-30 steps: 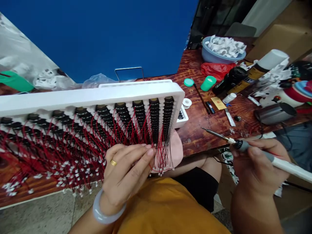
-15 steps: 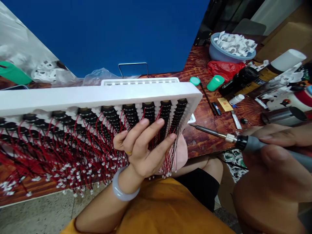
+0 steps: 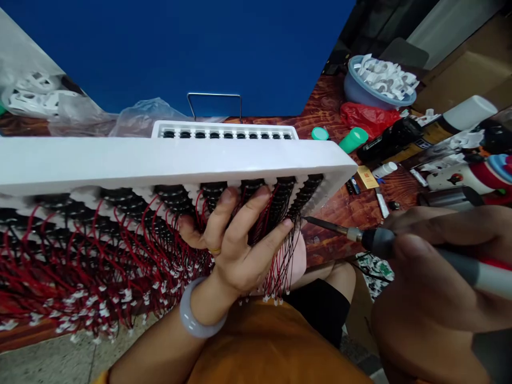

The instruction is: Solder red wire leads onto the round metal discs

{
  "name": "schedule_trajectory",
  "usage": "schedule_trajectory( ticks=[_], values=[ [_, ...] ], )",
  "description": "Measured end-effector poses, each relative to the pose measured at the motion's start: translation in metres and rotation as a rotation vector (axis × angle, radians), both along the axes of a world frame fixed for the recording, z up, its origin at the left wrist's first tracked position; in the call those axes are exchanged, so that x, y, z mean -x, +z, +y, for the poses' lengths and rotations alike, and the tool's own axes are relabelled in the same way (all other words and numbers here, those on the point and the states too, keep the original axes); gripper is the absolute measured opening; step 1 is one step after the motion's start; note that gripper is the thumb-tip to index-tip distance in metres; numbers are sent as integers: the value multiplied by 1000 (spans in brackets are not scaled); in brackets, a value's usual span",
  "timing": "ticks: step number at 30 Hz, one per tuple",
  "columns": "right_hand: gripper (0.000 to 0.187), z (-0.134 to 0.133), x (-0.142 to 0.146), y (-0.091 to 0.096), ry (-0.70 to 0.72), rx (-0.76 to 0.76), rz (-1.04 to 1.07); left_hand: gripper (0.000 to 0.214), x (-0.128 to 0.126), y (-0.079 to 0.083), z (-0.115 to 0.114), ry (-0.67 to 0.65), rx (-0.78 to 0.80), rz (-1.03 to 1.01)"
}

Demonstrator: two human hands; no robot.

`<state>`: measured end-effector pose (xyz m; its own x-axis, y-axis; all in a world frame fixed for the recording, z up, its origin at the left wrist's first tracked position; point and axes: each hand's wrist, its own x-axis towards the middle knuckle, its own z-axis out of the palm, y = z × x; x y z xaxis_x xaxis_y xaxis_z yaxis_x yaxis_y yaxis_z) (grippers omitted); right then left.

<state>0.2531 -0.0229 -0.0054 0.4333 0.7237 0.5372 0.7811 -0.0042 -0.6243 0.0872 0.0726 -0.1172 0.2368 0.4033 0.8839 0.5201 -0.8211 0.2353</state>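
Observation:
A large white tray (image 3: 180,157) stands tilted in front of me, its face set with rows of black ribbed round parts (image 3: 286,192). Thin red and black wires (image 3: 132,250) hang from them, ending in small white connectors (image 3: 100,306). My left hand (image 3: 240,248), wearing a ring and a pale bangle, lies with spread fingers against the parts and wires near the tray's right end. In my closed right hand (image 3: 432,266) is a soldering iron (image 3: 376,240). Its tip is at the rightmost row, close beside a left fingertip; whether it touches cannot be made out.
Behind stands a smaller white tray (image 3: 224,128) of black parts, before a blue panel (image 3: 200,53) with a wire stand (image 3: 214,96). On the right are a blue bowl (image 3: 350,80) of white pieces, a red bag (image 3: 368,120), a green container (image 3: 354,140) and several bottles and cans.
The soldering iron has moved left, bringing its tip to the rightmost row. The large tray appears shifted slightly right and lower, showing the black parts of the tray behind. My left hand stays spread.

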Motion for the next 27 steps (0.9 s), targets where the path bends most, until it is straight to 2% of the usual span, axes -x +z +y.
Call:
schedule_trajectory(
  ticks=[4,11,18,27],
  values=[
    [19,4,-6,-3,91,-111,-112,18,-3,-6,-1,6,22,-46],
    [16,14,-8,-4,275,-133,-103,18,-3,-9,2,31,-12,-33],
    [18,18,-9,-6,304,-130,-86,26,-1,-2,-5,45,70,8],
    [19,17,-8,-4,235,-54,-91,26,0,-2,-4,48,49,26]
  ],
)
